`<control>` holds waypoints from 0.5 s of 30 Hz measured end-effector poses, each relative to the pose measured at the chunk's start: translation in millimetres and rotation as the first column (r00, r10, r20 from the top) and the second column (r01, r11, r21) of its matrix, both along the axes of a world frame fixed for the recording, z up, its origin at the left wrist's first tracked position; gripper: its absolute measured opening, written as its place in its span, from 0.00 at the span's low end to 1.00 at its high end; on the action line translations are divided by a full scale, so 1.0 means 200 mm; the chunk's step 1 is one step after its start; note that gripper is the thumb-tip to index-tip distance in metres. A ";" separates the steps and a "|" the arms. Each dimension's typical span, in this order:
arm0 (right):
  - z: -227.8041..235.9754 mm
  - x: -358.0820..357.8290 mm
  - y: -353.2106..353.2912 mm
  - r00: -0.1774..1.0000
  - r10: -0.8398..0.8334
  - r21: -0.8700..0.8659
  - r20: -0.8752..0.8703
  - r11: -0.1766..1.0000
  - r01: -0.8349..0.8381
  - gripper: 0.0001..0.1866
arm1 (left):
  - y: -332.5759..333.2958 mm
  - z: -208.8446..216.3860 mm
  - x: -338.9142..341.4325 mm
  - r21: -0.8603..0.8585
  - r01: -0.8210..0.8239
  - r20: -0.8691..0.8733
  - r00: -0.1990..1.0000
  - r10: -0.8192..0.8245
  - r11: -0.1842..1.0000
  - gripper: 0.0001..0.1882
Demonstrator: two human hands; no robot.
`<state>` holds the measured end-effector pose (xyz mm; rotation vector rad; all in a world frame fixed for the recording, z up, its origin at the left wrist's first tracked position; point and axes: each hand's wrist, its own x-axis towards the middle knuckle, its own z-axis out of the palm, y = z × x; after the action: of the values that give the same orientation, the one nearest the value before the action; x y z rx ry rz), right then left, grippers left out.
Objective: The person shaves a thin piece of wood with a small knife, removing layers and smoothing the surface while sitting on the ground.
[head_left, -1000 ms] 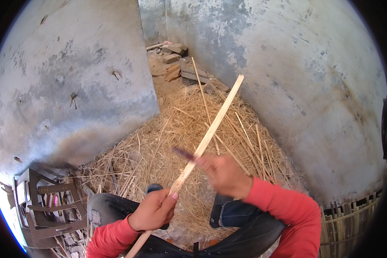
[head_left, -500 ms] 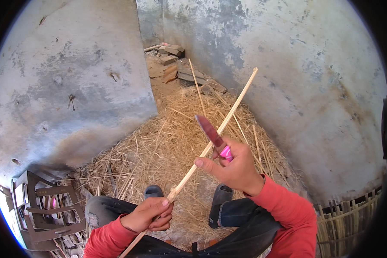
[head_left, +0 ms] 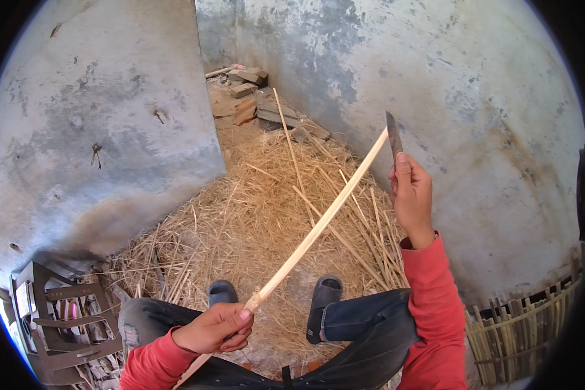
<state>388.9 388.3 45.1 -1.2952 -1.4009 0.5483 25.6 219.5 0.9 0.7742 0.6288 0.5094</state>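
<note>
A long pale split-bamboo strip (head_left: 318, 227) slants up and away from my lap to the far right. My left hand (head_left: 214, 328) is closed round its lower part, just below a node, and the tail end runs back under my left forearm. My right hand (head_left: 413, 198) grips a knife (head_left: 394, 133), its dark blade pointing upward at the strip's far tip. Blade and tip meet or overlap in view; whether they touch, I cannot tell. Most of the knife's handle is hidden inside my fingers.
Shavings and thin strips (head_left: 260, 188) cover the floor ahead of my sandalled feet. Worn walls (head_left: 461, 97) rise on both sides. A dark slatted stool (head_left: 71, 318) lies at lower left, a bamboo-slat basket (head_left: 526, 331) stands at lower right, and bricks (head_left: 244, 84) sit at the back.
My right hand has moved with the knife up and right, from the strip's middle to its far end. The blade has turned more upright. My left hand keeps its hold, shifting little.
</note>
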 end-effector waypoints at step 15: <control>-0.10 -0.20 -0.10 0.971 0.130 0.022 0.203 0.990 -0.137 0.22 | 0.00 0.07 0.09 -0.073 -0.075 -0.020 0.997 0.074 0.994 0.17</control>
<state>348.8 369.2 25.2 -1.2605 -1.6675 0.4899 43.4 219.2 14.3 0.6875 0.6907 0.5451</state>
